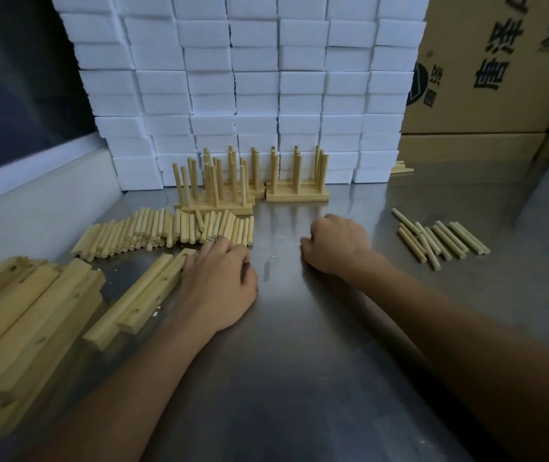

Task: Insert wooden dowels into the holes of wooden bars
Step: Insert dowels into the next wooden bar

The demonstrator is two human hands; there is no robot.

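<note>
Dowels (166,230) fill several bars (295,194) already — many remain loose; my left grip (219,281) touches a bare bar (153,290), right grip (336,246) curled, empty

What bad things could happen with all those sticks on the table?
The big dowel pile lies loose right beside the left hand, so a nudge might send dowels rolling across the smooth metal table. The finished racks with upright dowels stand crowded together at the back; a reach over them might tip one. Neither hand, left or right hand, holds a dowel yet.
</note>
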